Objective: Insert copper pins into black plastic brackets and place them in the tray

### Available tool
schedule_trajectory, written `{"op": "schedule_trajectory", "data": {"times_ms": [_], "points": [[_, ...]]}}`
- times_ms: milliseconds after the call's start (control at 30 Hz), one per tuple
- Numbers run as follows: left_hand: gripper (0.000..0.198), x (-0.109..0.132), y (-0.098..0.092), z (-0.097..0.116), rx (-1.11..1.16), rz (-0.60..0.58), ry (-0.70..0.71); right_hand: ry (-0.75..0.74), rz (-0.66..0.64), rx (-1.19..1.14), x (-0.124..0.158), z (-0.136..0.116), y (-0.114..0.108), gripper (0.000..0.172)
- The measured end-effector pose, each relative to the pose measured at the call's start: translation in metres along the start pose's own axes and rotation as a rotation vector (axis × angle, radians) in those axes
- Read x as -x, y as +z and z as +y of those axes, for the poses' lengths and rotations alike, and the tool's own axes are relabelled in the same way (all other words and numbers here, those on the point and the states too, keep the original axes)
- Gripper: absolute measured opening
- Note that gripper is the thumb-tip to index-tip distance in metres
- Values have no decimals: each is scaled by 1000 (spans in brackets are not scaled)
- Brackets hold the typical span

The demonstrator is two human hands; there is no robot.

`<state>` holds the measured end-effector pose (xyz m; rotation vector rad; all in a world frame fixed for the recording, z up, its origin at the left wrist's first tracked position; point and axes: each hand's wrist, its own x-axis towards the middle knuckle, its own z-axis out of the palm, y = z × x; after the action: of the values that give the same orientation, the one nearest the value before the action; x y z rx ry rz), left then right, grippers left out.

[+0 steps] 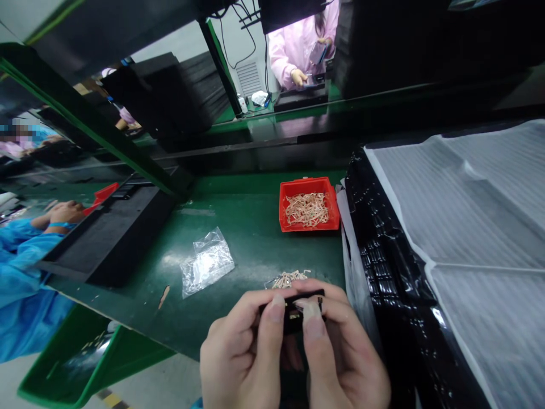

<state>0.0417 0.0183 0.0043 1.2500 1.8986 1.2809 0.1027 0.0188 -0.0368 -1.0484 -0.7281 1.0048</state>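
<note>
Both my hands are close together at the bottom of the view. My left hand and my right hand pinch a small black plastic part between thumbs and fingers. Its detail is mostly hidden by my thumbs. Just beyond my fingers, a small pile of loose copper-coloured metal pieces lies on the green mat. Further ahead stands a red plastic bin full of similar pieces. A crumpled clear plastic bag lies to the left of my hands.
A stack of black trays under white foam sheeting rises at the right. A black tray stack and a co-worker's blue-sleeved arm are at the left. A green bin hangs below the table edge. A person in pink works beyond the shelf.
</note>
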Motion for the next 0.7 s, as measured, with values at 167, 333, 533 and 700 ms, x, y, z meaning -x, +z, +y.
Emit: {"op": "schedule_trajectory", "data": {"times_ms": [167,333,533,700], "points": [[27,-5,-3,-2,176,20,-194,-79,96,123,0,-3,-2,16],[28,-9,-19,-14,412,-37,-241,-32,86,11,-4,-6,-3,13],[38,-7,-27,-6,670,-215,-447,-23,-44,-92,-4,-3,-4,17],[40,-10,-31,-6,728,-268,-498,-32,-46,-90,-4,-4,-5,12]]}}
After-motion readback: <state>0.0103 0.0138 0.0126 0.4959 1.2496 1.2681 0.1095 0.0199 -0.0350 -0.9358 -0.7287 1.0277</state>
